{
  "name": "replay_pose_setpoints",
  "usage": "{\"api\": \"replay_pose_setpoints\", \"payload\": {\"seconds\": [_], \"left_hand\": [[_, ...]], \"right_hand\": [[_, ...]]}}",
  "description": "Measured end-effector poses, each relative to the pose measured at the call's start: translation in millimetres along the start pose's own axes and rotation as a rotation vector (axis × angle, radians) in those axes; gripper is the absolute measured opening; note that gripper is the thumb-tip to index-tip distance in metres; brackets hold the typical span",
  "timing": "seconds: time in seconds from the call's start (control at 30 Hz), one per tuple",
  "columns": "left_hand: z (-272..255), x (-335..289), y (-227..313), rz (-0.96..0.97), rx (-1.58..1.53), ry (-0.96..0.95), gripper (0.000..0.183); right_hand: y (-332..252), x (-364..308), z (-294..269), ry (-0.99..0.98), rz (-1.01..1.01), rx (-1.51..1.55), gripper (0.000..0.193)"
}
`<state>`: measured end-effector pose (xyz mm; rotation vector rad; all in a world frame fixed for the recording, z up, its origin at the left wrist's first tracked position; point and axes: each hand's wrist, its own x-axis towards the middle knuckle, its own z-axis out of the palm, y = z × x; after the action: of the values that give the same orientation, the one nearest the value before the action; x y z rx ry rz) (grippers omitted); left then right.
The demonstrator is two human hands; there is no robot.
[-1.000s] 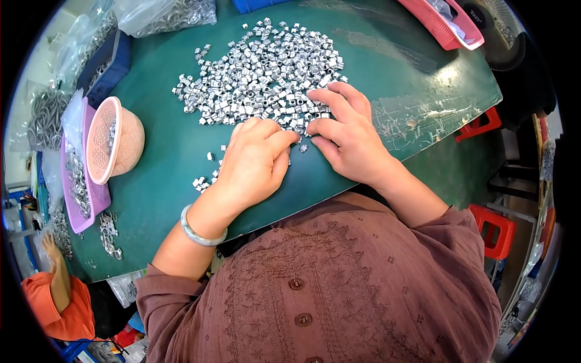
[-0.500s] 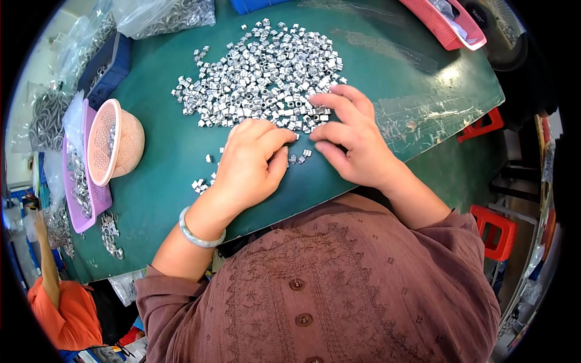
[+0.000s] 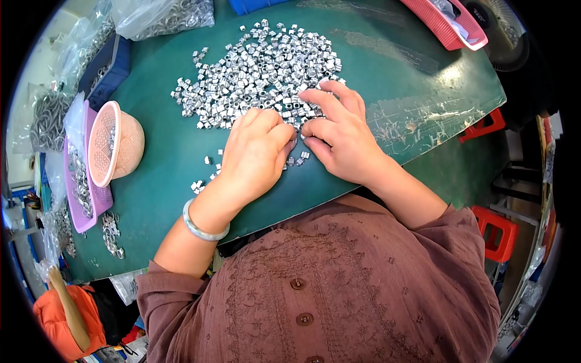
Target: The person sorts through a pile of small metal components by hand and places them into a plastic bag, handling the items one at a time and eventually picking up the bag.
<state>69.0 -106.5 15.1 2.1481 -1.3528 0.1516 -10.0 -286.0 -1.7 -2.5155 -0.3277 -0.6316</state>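
Pile of silvery metal pieces [image 3: 260, 75] lying on a green table [image 3: 157, 206]

From my distant seat I am seeing small, blocky parts heaped across the table's upper middle, while a few loose pieces [image 3: 296, 160] are lying apart, just below the fingertips. The left hand [image 3: 255, 151] is resting with its fingers curled, thumb and index tips close together near the pile's lower edge; I cannot tell whether they are pinching a piece. Facing it, the right hand [image 3: 345, 133] is holding its upper fingers spread over the pile's lower right edge, its thumb and index tips sitting just beside the left hand's; I cannot tell whether anything is caught between them either. More stray pieces [image 3: 198, 186] are lying left of the left forearm, which is wearing a pale bangle [image 3: 207, 236].

Farther left, a peach basket [image 3: 130, 151] is standing beside a purple basket [image 3: 104, 199] of metal parts, and a metal cluster [image 3: 111, 233] is lying nearby. Beyond them, a blue bin [image 3: 120, 66] is standing near a clear bag [image 3: 175, 17] of metal parts. A pink basket [image 3: 440, 33] is sitting at upper right, a red stool [image 3: 508, 239] is standing beside the table, and a co-worker in orange [image 3: 60, 314] is showing at lower left.
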Motion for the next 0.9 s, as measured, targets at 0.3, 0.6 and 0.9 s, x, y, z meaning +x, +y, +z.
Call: {"api": "replay_pose_setpoints", "payload": {"seconds": [0.3,0.6,0.9], "left_hand": [[-3,-6,-3,0.003,-0.023,-0.035,0.009],[-10,-8,0,-0.056,-0.084,-0.06,0.02],[-10,-8,0,-0.053,-0.112,-0.069,0.016]], "right_hand": [[-1,-12,-21,-0.135,-0.047,0.077,0.018],[1,-13,-21,-0.115,-0.024,0.099,0.015],[0,-13,-24,-0.138,-0.037,0.12,0.015]]}}
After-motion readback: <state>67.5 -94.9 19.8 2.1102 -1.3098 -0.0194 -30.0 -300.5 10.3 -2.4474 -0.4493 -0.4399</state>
